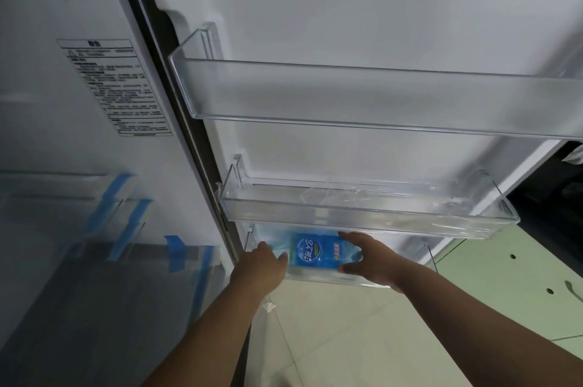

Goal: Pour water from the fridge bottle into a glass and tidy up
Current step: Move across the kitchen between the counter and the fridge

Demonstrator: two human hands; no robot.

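The right hand (367,255) spreads thumb and fingers around one end of the water bottle (315,252), which lies on its side in the lowest bin (372,282) of the open fridge door (347,8), its blue label facing up. The left hand (263,262) meets the bottle's other end, fingers bent against it; whether it truly grasps or only steadies cannot be told from this angle. Two clear shelves, the middle bin (362,213) and the upper bin (347,93), hang directly above and hold nothing visible.

The risk here is likely the lift: the middle bin's underside sits close over the bottle, so raising it straight up could knock plastic against plastic, or a chilled, slick surface could slip from a loose two-handed hold onto the tiled floor (347,323). Open room lies toward the viewer and to the right, away from the fridge's edge (176,109) on the left.
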